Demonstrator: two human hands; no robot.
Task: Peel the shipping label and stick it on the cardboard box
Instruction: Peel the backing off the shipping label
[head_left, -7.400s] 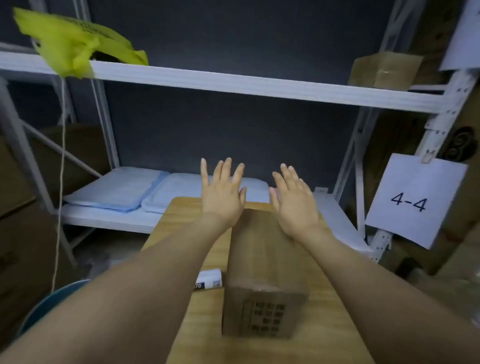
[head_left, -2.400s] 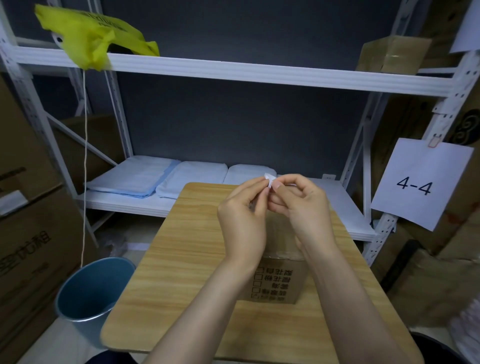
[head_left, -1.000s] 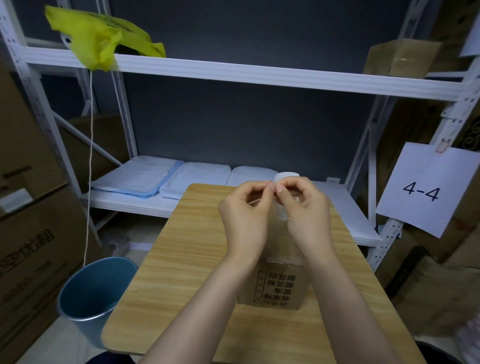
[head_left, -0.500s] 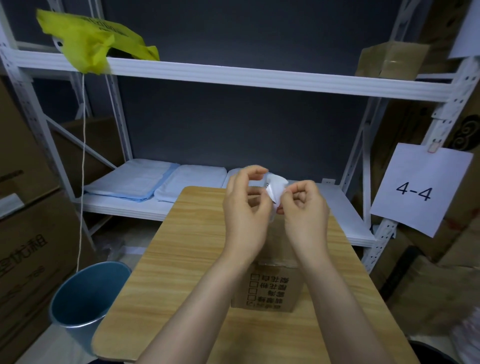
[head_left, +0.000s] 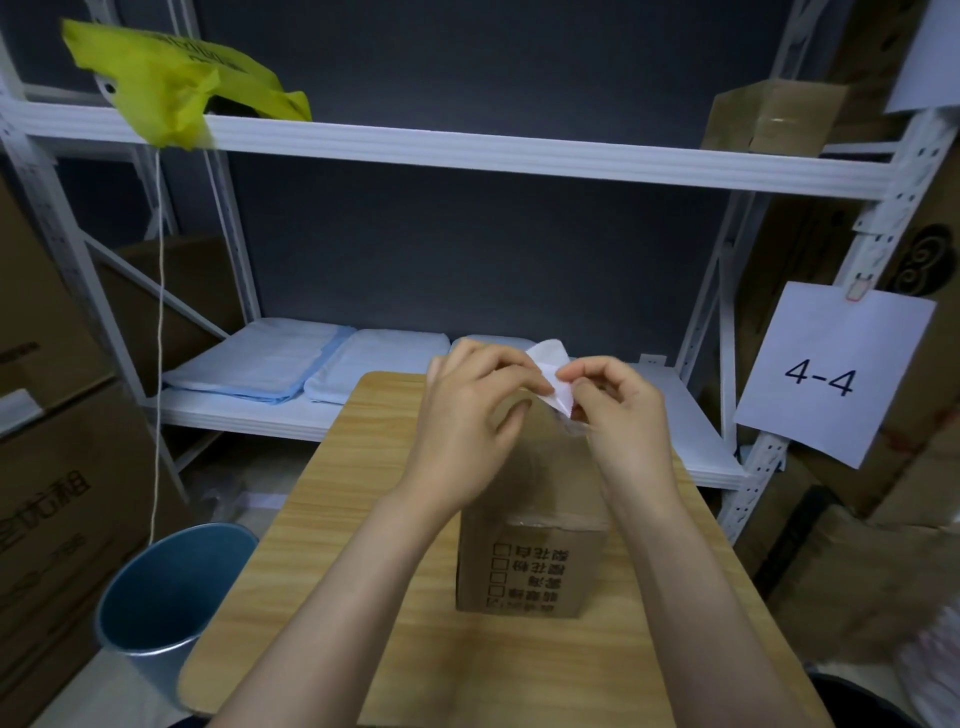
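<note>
The task stood in its first half. Both hands were raised together above the far end of the cardboard box (head_left: 530, 525), which rested upright on the wooden table (head_left: 332, 519) with its printed face toward the camera. The left hand (head_left: 467, 415) was pinched by thumb and fingertips on one edge of the shipping label (head_left: 553, 374), and the right hand (head_left: 618, 405) was pinched on it from the other side, fingers curled in tight. The label showed as a small white sheet, curled and bent between the two pinches (a clear or glossy strip seemed to hang below it, perhaps the backing, though that was too blurred to be sure).

Judging from that, the peeling was under way but not finished: the white sheet was partly lifted, and no layer had come fully free. The label was held in the air above the box, not touching it as far as could be told, and no label was stuck on either of its visible faces.

Left to do: finish separating the label from its backing, then press it flat onto the box. A blue bin (head_left: 166, 592) stood beside the table on the left, a likely place for the backing.
</note>
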